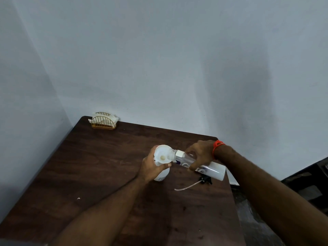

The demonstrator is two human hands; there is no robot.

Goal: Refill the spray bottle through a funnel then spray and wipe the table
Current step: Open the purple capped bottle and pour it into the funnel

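Left hand (150,166) grips funnel-topped spray bottle (162,174); right hand (198,155) grips tilted refill bottle (209,168) near table's (88,174) right edge.

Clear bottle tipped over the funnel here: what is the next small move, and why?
Probably keep the clear bottle tipped and pour steadily. The right hand grips it nearly on its side, mouth at the rim of the funnel, which sits in the white spray bottle that the left hand holds. The spray head lies off on the table, so refilling looks unfinished.
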